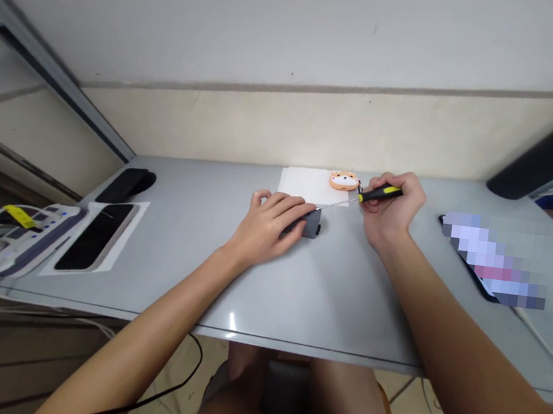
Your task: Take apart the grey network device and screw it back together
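Right hand [394,211] closed round a black-and-yellow screwdriver with thin metal shaft [382,193]; left hand [270,225] wrapped over a dark grey boxy block [311,224] on the glossy grey tabletop [275,301]. Shaft reaches the block's far edge from its right; tip contact hidden by fingers. Step looks like screwdriver work on the block; next move likely calls for bracing it, shaft aligned.

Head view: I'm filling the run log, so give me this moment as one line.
left hand: holding grey block | right hand: gripping screwdriver | shaft: pointing at block | beyond: white paper, orange animal-face case
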Available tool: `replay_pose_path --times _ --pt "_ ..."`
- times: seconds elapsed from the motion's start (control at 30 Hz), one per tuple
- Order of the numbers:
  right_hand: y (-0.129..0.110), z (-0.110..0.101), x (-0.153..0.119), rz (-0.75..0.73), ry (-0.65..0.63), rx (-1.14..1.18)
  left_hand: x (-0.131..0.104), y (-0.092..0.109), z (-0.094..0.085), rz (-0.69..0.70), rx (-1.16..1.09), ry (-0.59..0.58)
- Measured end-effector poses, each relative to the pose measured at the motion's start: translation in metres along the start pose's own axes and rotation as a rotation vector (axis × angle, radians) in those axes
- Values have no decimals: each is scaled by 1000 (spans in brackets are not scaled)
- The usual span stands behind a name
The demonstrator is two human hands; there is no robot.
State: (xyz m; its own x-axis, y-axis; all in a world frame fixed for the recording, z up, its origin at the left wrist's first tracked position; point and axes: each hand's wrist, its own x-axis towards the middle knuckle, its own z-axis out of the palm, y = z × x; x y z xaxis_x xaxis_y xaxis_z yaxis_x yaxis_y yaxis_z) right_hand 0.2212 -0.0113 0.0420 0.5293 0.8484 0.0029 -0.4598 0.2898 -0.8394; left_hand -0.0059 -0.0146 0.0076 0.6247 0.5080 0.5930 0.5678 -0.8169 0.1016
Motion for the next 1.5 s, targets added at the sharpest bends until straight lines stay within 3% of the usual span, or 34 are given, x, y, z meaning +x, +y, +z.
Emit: replay_pose_path --times 0.27,0.43,0.6,0.73,0.83,0.97,1.17,1.37,1.5 --pt "0 3 -2 1 42 35 1 -1 -2 0 1 -15" --pt "1 1 2 101 142 21 -1 -10 -11 -3 -94 69" --pt "8 -6 8 150 186 -108 -4 -28 -24 -243 -386 9" --pt "11 -11 13 140 160 -140 -6 -38 -23 -463 -658 -45" --pt "12 -11 15 1 196 -177 -5 -40 -14 -547 -760 8" --pt "5 -7 9 -371 259 -241 -4 -37 -1 -660 -787 25" --pt "-12 1 -16 -610 114 -320 -2 -27 3 -700 -673 -23" --pt "-14 1 -31 -633 -122 -350 1 -22 3 -683 -619 -68" --pt "-7 2 -37 -680 -325 -508 -1 -26 6 -661 -595 -67"
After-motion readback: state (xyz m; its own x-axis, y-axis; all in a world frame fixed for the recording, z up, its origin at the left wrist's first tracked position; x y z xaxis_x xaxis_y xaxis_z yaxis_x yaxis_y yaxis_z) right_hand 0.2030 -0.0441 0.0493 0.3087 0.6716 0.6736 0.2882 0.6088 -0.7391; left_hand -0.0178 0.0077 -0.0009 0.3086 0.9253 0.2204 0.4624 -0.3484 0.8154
